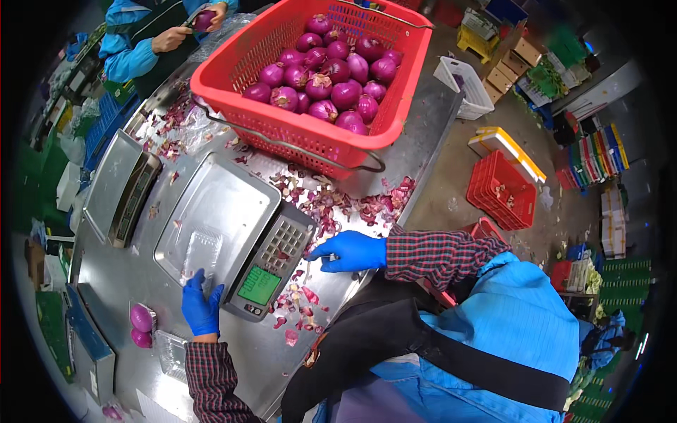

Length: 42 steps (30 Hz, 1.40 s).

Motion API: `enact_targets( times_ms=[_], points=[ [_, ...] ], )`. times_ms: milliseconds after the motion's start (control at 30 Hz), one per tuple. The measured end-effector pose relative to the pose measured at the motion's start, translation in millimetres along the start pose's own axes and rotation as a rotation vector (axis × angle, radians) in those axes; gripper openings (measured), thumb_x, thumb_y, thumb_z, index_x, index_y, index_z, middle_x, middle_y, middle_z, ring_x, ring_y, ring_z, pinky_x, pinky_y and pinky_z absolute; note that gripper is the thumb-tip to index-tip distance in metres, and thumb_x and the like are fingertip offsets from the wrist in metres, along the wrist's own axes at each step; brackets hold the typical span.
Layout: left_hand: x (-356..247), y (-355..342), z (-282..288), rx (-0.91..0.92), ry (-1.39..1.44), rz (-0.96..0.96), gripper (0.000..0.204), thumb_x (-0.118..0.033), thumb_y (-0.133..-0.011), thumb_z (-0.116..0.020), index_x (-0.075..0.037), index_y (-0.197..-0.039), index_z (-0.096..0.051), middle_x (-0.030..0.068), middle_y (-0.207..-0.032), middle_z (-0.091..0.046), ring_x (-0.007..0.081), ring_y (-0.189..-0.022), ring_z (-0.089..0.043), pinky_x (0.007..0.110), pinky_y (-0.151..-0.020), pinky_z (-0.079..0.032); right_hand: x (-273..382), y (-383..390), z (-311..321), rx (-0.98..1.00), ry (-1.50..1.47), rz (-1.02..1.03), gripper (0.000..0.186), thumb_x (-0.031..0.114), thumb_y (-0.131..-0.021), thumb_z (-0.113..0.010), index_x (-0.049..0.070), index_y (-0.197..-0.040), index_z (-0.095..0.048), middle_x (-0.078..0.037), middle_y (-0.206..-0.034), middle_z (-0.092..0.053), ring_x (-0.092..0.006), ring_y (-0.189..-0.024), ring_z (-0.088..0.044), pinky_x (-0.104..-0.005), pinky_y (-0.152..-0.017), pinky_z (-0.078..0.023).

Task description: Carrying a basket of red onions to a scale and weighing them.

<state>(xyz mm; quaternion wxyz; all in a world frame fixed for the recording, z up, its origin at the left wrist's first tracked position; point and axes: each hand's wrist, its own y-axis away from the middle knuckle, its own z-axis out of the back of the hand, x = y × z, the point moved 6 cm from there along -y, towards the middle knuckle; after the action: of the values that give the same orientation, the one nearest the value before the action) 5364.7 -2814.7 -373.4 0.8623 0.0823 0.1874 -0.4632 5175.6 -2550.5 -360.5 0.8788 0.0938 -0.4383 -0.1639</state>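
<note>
My left hand [202, 307], in a blue glove, pinches the near end of a clear plastic tray [204, 248]. That tray lies on the steel pan [238, 189] of a digital scale with a lit green display [259, 285]. My right hand [355, 252], also gloved in blue, is half closed beside the scale's keypad [283, 243]. A small pale or metallic piece shows at its fingers, too small to name. Ahead stands a red basket [282, 134] filled with peeled red onions [336, 70].
Onion skins [381, 206] litter the steel table. Left of the scale stand a second scale [125, 189], a packed pair of onions [142, 326] and another clear tray [171, 352]. Across the table, a co-worker's hands [172, 39] hold an onion. Red crates [499, 189] sit on the floor.
</note>
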Motion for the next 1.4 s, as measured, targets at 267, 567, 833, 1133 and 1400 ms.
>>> enact_targets(
  times_ms=[267,567,833,1133,1400],
  points=[
    [-185.5,-126.6,92.3,-0.255,0.249,-0.276,0.041,-0.006,-0.074,-0.065,-0.004,-0.114,-0.054,0.0122,-0.111,-0.056,0.0273,-0.101,-0.053,0.034,-0.088,-0.041,-102.7,19.8,54.4,0.102,0.108,0.011,0.037,0.028,-0.078,-0.058,0.015,-0.112,-0.057,-0.011,-0.082,-0.064,-0.0292,-0.073,-0.061,-0.0403,-0.064,-0.049],
    [-462.7,-338.9,-5.4,0.099,-0.088,-0.898,0.057,-0.010,-0.067,-0.068,-0.012,-0.121,-0.048,0.0135,-0.121,-0.046,0.0352,-0.107,-0.047,0.040,-0.092,-0.040,-183.5,53.4,116.6,-0.109,-0.010,0.093,0.036,0.028,-0.081,-0.056,0.012,-0.113,-0.055,-0.013,-0.092,-0.062,-0.0317,-0.081,-0.060,-0.0412,-0.070,-0.048],
    [-568.2,-471.5,-167.0,-0.023,-0.548,-0.929,0.084,-0.001,-0.058,-0.069,-0.028,-0.130,-0.036,0.0080,-0.135,-0.034,0.0362,-0.111,-0.045,0.042,-0.087,-0.047,-221.1,77.8,138.6,-0.185,-0.200,0.021,0.037,0.028,-0.083,-0.055,0.006,-0.114,-0.053,-0.016,-0.105,-0.058,-0.0324,-0.091,-0.058,-0.0394,-0.078,-0.046],
    [-509.7,-470.8,-111.1,0.467,0.882,-0.495,0.070,-0.021,-0.066,-0.074,-0.007,-0.126,-0.041,0.0129,-0.119,-0.049,0.0228,-0.108,-0.051,0.035,-0.094,-0.042,-225.5,95.9,146.2,-0.226,-0.285,-0.051,0.037,0.029,-0.083,-0.054,0.009,-0.114,-0.054,-0.015,-0.103,-0.059,-0.0310,-0.092,-0.059,-0.0382,-0.077,-0.047],
    [-365.2,-295.8,-10.6,0.837,2.059,-0.089,0.070,-0.034,-0.076,-0.054,-0.001,-0.133,-0.030,0.0181,-0.135,-0.036,0.0336,-0.123,-0.038,0.050,-0.105,-0.026,-178.1,85.9,114.6,-0.098,-0.013,0.033,0.036,0.033,-0.083,-0.053,0.018,-0.117,-0.055,-0.010,-0.106,-0.060,-0.0290,-0.080,-0.062,-0.0383,-0.067,-0.051]
  ],
)
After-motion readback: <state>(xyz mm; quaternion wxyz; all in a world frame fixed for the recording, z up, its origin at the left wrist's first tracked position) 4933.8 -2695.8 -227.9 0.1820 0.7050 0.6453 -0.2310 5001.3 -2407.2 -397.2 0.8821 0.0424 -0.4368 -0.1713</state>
